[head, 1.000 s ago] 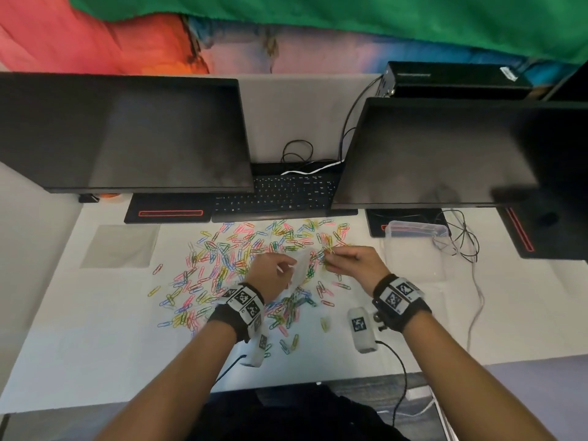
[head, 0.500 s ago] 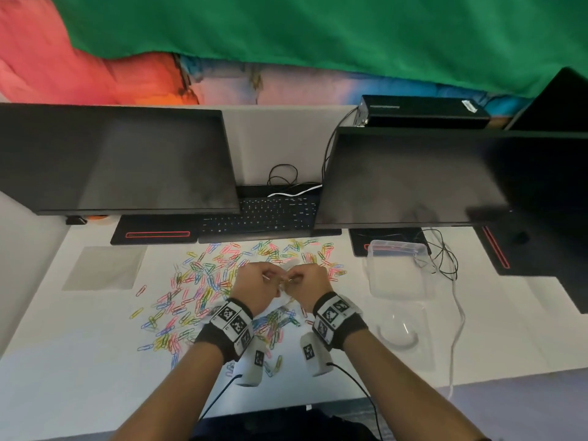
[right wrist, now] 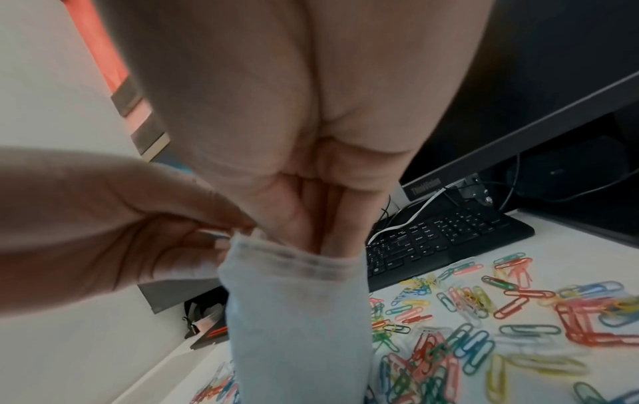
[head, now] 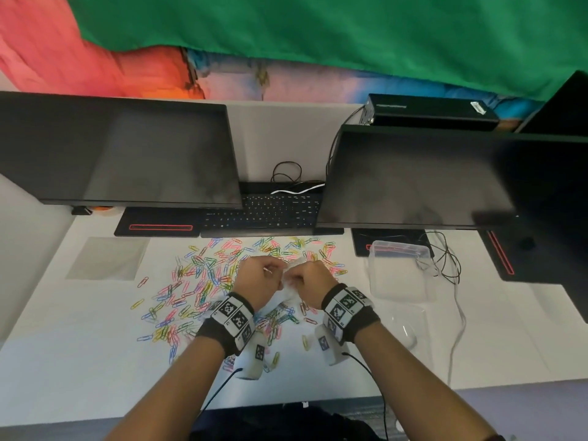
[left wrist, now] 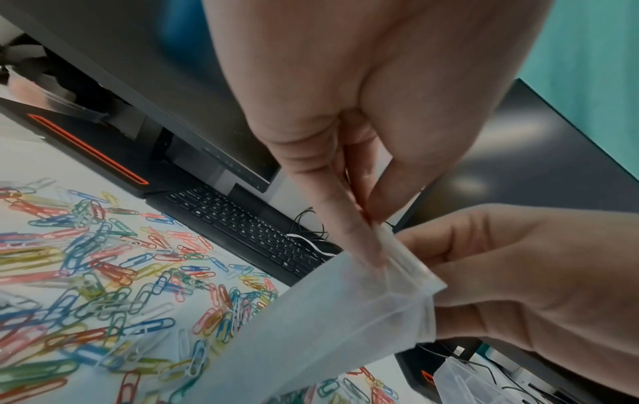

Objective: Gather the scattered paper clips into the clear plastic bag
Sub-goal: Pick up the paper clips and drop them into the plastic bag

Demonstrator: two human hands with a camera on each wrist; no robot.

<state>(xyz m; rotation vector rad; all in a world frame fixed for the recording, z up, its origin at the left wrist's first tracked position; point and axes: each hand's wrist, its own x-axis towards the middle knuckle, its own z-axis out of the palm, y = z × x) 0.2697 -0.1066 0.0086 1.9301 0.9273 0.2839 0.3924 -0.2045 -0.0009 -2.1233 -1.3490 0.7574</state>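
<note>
Both hands meet above the middle of the white worktop [head: 79, 361], each pinching the top edge of the clear plastic bag [head: 288, 294]. From the head view the left hand [head: 261, 281] and right hand [head: 310, 283] hide most of the bag; only a pale crumpled strip shows between and below them. The left-wrist view shows what the head view cannot: the left fingers [left wrist: 349, 218] gripping the bag's folded rim, with its translucent body hanging down and leftward. The right-wrist view shows the right fingers [right wrist: 311, 216] reaching inside the bag's mouth, the left hand clamped on the opposite rim. Whether the bag holds anything cannot be made out. The paper clips [head: 203, 281] lie scattered, multicoloured, on the worktop beneath and to the left of the hands; motion blur smears the nearer ones in both wrist views. A clear lidded container [head: 401, 268] stands to the right, before a keyboard [head: 264, 214] partly hidden under two dark monitors [head: 121, 151].
</note>
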